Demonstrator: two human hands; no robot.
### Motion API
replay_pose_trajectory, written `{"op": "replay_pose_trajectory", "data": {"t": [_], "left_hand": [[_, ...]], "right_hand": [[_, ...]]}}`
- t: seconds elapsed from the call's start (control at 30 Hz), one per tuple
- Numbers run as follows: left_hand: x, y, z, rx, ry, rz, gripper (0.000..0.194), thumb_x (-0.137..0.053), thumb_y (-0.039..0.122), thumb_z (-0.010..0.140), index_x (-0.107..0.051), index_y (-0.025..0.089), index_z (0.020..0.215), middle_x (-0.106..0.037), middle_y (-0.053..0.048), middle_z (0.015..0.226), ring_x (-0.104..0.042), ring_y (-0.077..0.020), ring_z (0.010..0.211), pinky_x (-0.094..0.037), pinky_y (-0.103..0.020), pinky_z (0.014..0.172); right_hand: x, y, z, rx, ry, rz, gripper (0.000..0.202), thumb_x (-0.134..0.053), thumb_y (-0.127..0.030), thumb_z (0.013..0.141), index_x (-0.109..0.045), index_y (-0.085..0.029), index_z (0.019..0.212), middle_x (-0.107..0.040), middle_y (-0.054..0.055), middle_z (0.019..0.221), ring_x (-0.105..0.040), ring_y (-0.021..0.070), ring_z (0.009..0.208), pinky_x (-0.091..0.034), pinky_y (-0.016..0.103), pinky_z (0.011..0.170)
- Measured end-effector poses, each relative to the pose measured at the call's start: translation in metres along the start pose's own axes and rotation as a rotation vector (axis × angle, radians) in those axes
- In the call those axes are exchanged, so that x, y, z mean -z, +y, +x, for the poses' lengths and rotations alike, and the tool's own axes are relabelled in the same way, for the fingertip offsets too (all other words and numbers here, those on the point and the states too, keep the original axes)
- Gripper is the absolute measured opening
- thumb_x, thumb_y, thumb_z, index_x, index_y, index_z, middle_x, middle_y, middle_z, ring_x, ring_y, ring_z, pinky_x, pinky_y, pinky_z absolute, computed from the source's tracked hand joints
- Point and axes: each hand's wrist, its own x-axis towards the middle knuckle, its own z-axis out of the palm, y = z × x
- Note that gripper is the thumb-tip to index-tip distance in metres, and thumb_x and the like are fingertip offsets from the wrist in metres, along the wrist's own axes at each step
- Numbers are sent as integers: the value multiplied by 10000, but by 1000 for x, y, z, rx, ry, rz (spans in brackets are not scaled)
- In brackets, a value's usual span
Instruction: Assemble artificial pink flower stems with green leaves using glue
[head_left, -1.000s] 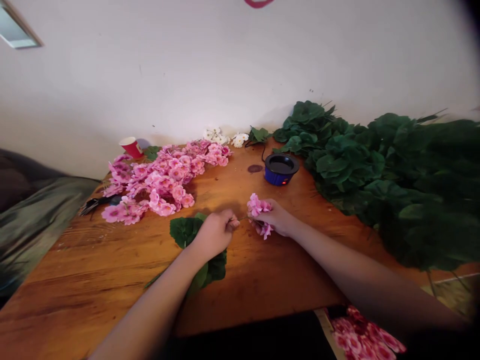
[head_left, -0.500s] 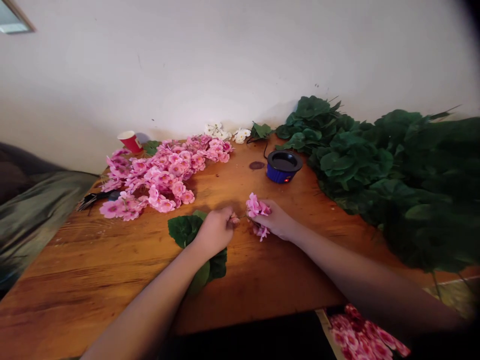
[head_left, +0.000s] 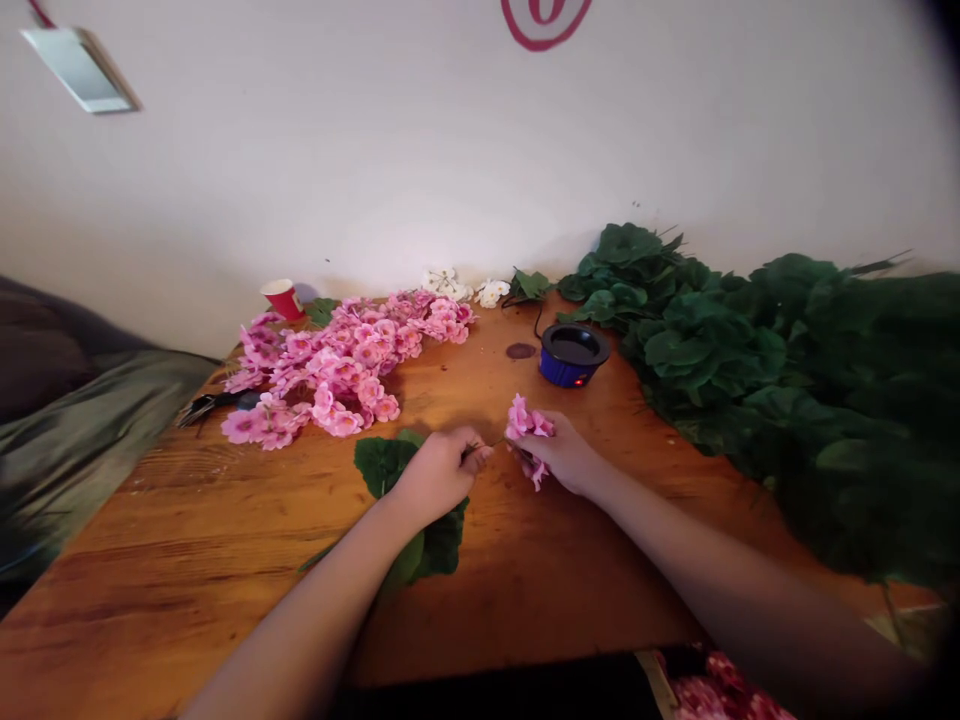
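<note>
Over the middle of the wooden table [head_left: 247,530], my left hand [head_left: 442,472] is closed on a thin flower stem [head_left: 496,442]. Large green leaves [head_left: 442,540] spread out behind and below this hand, partly covered by it and my forearm. Just to the right, my right hand [head_left: 568,455] grips a small pink artificial flower cluster [head_left: 531,425], its petals showing above and below the fingers. The stem runs across the short gap between both hands. My fingers hide where it meets the blossoms.
A pile of pink flowers [head_left: 345,360] lies at the back left beside a red paper cup [head_left: 283,299]. White flowers [head_left: 492,293] rest near the wall. A blue pot with a black rim [head_left: 574,352], its red light lit, stands before a large heap of green leaves [head_left: 712,350].
My view has tilted up and shifted slightly, so more wall shows, with a red painted mark. Both hands keep their hold on the stem and blossoms, with little change between them.
</note>
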Motion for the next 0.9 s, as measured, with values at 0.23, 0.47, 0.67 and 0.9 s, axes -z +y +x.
{"op": "replay_pose_trajectory", "data": {"t": [0.23, 0.47, 0.67, 0.9], "left_hand": [[16, -6, -3, 73, 5, -108, 216, -574, 295, 886, -586, 199, 1078, -653, 13, 776, -590, -136, 608, -422, -250, 597], [23, -16, -5, 101, -43, -147, 180, -556, 358, 886, -606, 194, 834, -585, 39, 650, -592, -131, 545, -400, -247, 559], [35, -25, -4, 99, -37, -105, 249, -561, 393, 872, -572, 187, 732, -590, 28, 598, -577, -145, 566, -358, -244, 543], [41, -26, -3, -18, 43, 60, 156, -596, 273, 830, -580, 182, 704, -583, 25, 664, -521, -132, 622, -334, -241, 586]], "right_hand": [[3, 5, 9, 57, 124, 98, 338, -704, -443, 767, -534, -187, 626, -496, -30, 514, -440, 105, 404, -368, 231, 351], [2, 11, 12, 49, 204, 202, 312, -721, -416, 751, -547, -179, 645, -518, -17, 538, -435, 108, 408, -344, 234, 348], [-2, 12, 15, 54, 333, 291, 278, -753, -376, 692, -551, -189, 727, -519, -29, 583, -435, 107, 447, -364, 225, 347], [-1, 15, 20, 56, 344, 253, 279, -748, -384, 702, -571, -196, 808, -529, -31, 603, -464, 119, 461, -448, 258, 390]]}}
